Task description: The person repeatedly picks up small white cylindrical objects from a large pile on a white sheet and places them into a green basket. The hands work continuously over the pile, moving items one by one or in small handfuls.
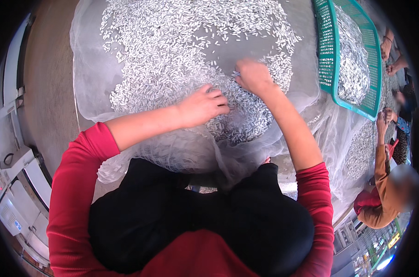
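A wide spread of small silvery-white rod-shaped pieces (163,51) covers the translucent mesh cloth (91,51) before me. My left hand (202,105) rests palm down at the near side of the spread, its bent fingers a little apart over the pieces, with nothing seen in its grip. To the right, my right hand (254,77) is closed, and a few small rods (237,74) poke out at its fingertips. Between and below the hands lies a denser, darker-looking heap of the rods (246,115), blurred in places. The undersides of both hands are hidden.
A green plastic basket (328,51) filled with similar, longer-looking rods stands at the right. Beyond it, other people's hands (388,55) and a person in a brown sleeve (380,203) are near another spread of pieces. White machine cabinets (22,194) line the left.
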Available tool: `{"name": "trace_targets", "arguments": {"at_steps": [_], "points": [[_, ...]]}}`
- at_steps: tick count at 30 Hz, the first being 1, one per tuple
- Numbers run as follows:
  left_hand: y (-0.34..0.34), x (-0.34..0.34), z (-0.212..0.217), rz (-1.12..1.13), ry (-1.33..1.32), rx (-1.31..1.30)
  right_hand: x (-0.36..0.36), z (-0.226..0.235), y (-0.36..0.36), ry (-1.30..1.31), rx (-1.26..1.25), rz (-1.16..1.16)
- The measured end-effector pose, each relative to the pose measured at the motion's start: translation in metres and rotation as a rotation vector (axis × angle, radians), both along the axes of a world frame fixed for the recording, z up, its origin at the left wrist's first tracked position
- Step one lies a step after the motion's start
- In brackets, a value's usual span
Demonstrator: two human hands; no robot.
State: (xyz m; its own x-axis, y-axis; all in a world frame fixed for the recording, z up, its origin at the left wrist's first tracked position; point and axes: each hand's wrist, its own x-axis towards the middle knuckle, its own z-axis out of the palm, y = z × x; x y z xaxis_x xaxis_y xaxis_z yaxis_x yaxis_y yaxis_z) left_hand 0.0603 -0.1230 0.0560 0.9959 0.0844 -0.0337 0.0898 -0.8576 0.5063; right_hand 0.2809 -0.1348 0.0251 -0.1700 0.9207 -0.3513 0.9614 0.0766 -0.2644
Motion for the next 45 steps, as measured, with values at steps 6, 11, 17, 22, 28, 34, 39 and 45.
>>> {"name": "trace_targets", "arguments": {"at_steps": [6, 11, 17, 22, 28, 34, 39, 45], "points": [[0.011, 0.001, 0.009, 0.125, 0.031, -0.079, -0.002, -0.006, -0.004, -0.012, 0.227, 0.123], [0.025, -0.014, 0.021, 0.490, 0.062, -0.384, -0.004, -0.001, 0.008, -0.109, 0.062, 0.134], [0.039, -0.035, 0.023, 0.794, 0.100, -0.649, 0.006, 0.001, 0.006, -0.137, 0.000, 0.149], [0.040, -0.041, 0.023, 0.803, 0.099, -0.692, 0.003, 0.007, 0.003, -0.118, -0.172, 0.009], [0.045, -0.039, 0.033, 0.755, 0.027, -0.654, 0.012, 0.030, -0.006, 0.446, -0.106, -0.351], [0.056, 0.014, 0.058, 0.337, -0.273, -0.146, -0.008, 0.044, -0.021, 1.724, -0.545, -0.925], [0.065, 0.060, 0.070, 0.266, -0.456, 0.038, 0.030, 0.078, -0.018, 2.222, -0.652, -0.605], [0.107, 0.047, 0.055, 0.386, -0.264, -0.075, 0.235, 0.123, -0.042, 0.620, 0.798, -0.983]]}}
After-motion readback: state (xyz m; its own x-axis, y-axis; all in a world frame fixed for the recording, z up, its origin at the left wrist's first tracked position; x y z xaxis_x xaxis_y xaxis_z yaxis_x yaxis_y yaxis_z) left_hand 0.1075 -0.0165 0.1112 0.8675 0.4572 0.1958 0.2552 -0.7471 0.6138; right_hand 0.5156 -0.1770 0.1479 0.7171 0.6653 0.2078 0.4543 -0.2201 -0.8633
